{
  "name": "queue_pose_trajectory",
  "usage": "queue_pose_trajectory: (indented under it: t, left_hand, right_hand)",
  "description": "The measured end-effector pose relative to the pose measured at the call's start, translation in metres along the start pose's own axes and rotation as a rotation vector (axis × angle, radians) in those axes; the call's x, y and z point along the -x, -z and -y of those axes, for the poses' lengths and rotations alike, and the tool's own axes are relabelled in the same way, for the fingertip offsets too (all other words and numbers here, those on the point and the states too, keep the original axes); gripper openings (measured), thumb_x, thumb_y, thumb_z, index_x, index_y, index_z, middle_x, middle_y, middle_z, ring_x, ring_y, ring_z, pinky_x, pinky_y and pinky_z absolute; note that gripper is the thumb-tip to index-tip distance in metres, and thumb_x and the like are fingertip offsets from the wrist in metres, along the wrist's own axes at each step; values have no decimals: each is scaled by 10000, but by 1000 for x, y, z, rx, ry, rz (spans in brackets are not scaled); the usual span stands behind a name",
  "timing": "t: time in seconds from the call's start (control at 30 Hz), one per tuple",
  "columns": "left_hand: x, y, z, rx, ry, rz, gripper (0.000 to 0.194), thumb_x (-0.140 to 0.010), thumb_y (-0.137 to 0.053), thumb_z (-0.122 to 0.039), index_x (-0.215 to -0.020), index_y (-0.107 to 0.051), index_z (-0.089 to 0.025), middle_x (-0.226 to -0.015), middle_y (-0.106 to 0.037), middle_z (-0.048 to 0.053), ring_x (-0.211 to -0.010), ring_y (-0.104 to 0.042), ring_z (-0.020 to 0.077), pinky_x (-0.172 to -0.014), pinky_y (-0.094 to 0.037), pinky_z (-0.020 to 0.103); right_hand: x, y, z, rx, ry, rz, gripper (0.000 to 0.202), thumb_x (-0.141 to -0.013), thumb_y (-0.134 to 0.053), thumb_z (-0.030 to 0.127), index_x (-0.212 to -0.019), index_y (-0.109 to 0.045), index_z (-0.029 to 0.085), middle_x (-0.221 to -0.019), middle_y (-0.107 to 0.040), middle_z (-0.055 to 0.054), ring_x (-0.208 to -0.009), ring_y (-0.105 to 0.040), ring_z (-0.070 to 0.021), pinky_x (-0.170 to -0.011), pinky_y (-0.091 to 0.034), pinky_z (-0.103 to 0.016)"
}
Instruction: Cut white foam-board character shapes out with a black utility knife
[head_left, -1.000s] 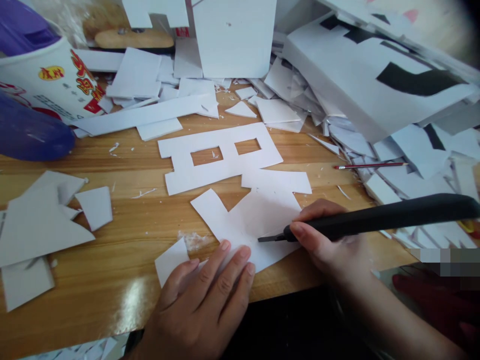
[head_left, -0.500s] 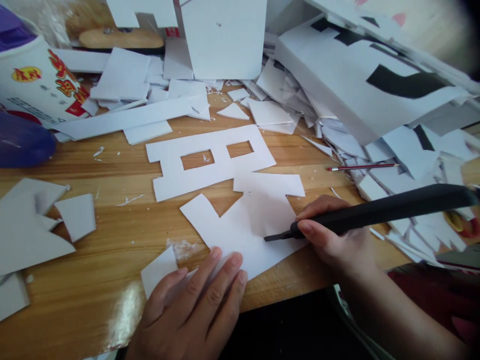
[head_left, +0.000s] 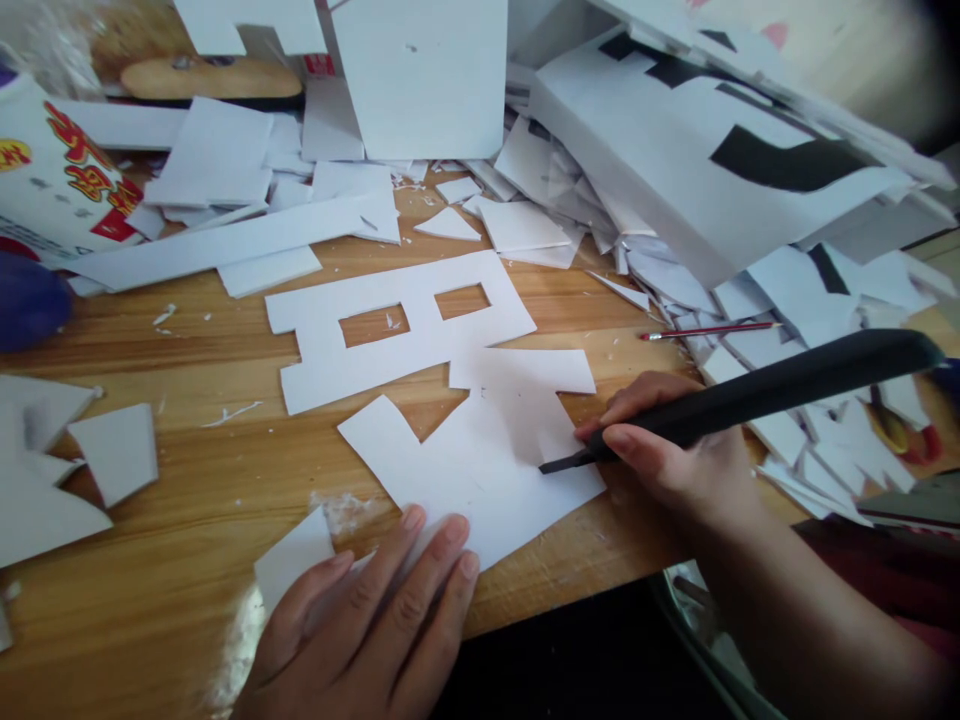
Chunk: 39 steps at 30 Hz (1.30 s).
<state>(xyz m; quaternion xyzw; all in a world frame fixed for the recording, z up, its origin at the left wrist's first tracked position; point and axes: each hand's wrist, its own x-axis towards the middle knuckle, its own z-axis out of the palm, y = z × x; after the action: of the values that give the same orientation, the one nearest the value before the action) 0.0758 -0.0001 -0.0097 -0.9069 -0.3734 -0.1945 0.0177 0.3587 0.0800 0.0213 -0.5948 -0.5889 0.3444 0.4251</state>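
My left hand (head_left: 382, 610) lies with its fingers stretched out on the lower left part of a cut white foam board piece (head_left: 465, 480), near the table's front edge. This piece has a notch at its upper left and a wider strip at its top. My right hand (head_left: 667, 450) is closed around a black craft knife (head_left: 757, 392), with the thumb on top. The knife's narrow dark tip points left, at the right half of the piece. Whether the tip presses into the board, I cannot tell. Just behind lies another foam board piece (head_left: 420, 335) with two rectangular openings.
White scraps (head_left: 210, 150) lie heaped at the back, and more scraps (head_left: 116, 455) lie at the left. A red pencil (head_left: 705, 332) rests by the right-hand pile. A large white board shape with black patches (head_left: 675, 150) stands back right. A printed paper tub (head_left: 67, 180) stands at left.
The knife tip has moved a little to the right across the board piece, together with my right hand. My left hand stays in place on it. The whole view has shifted slightly.
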Motion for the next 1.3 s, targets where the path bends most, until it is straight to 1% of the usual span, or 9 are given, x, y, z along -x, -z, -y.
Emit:
queue_pose_trajectory:
  t: [0.27, 0.53, 0.6, 0.73, 0.83, 0.93, 1.03, 1.17, 1.3]
  left_hand:
    - [4, -1, 0, 8, 8, 13, 404, -964, -389, -58, -1243, -627, -227, -1401, -554, -10, -1397, -375, 197, -1214, -118, 423]
    - [-6, 3, 0, 9, -8, -50, 327, -997, -403, -165, -1171, -677, -203, -1335, -614, 13, -1299, -499, 210, -1203, -166, 430]
    - [-7, 3, 1, 18, -12, -66, 320, -999, -408, -180, -1158, -685, -200, -1317, -628, 20, -1263, -533, 215, -1195, -187, 431]
    - [-7, 1, 2, 15, -27, -98, 311, -992, -423, -196, -1170, -677, -205, -1324, -625, 19, -1246, -548, 229, -1179, -215, 432]
    - [-7, 1, 2, 53, -12, -105, 287, -944, -536, -294, -1194, -657, -219, -1327, -626, 1, -1246, -542, 238, -1187, -190, 436]
    - [-6, 6, 2, 123, 14, -127, 316, -890, -609, -372, -1154, -660, -205, -1270, -665, 21, -1201, -567, 247, -1172, -214, 450]
    - [-3, 14, 4, 64, 81, -132, 300, -881, -611, -279, -1154, -637, -156, -1220, -670, 91, -1150, -578, 269, -1095, -315, 479]
    - [0, 20, 8, -41, 110, -55, 301, -859, -626, -225, -1149, -606, -147, -1135, -665, 109, -1083, -578, 297, -993, -384, 509]
    - [-4, 20, 11, -11, 99, -73, 183, -861, -612, -183, -1043, -600, -187, -1012, -676, 65, -952, -604, 259, -961, -400, 498]
  right_hand:
    - [-13, 5, -1, -49, -46, 99, 259, -631, -833, 461, -616, -682, 250, -556, -648, -14, -495, -602, -175, -409, -426, -281]
    - [-8, 5, -11, -123, -28, 127, 218, -678, -802, 418, -662, -676, 241, -595, -649, 0, -530, -608, -172, -461, -469, -289]
    - [-5, 7, -13, -188, -30, 87, 209, -689, -793, 412, -682, -675, 240, -622, -646, 0, -563, -624, -180, -504, -497, -305]
    - [-4, 26, -11, -315, 43, -178, 243, -717, -753, 467, -759, -652, 250, -628, -607, 26, -532, -604, -168, -527, -508, -324]
    - [-9, 50, -11, 82, 237, -210, 243, -741, -755, 396, -919, -680, 248, -787, -666, -11, -660, -642, -183, -631, -522, -340]
    - [-12, 68, -15, 654, 468, -41, 261, -821, -677, 305, -1073, -696, 240, -945, -651, -73, -835, -635, -228, -743, -504, -367]
    - [-15, 75, -23, 1009, 547, 168, 302, -881, -517, 170, -1117, -694, 234, -993, -624, -108, -892, -605, -261, -728, -491, -363]
    - [-22, 77, -33, 1134, 515, 234, 440, -851, -420, 46, -1151, -682, 233, -1044, -642, -116, -946, -597, -275, -750, -499, -364]
    - [-8, 67, -31, 977, 526, 89, 459, -844, -404, 32, -1188, -659, 197, -1114, -659, -121, -1014, -608, -261, -842, -501, -378]
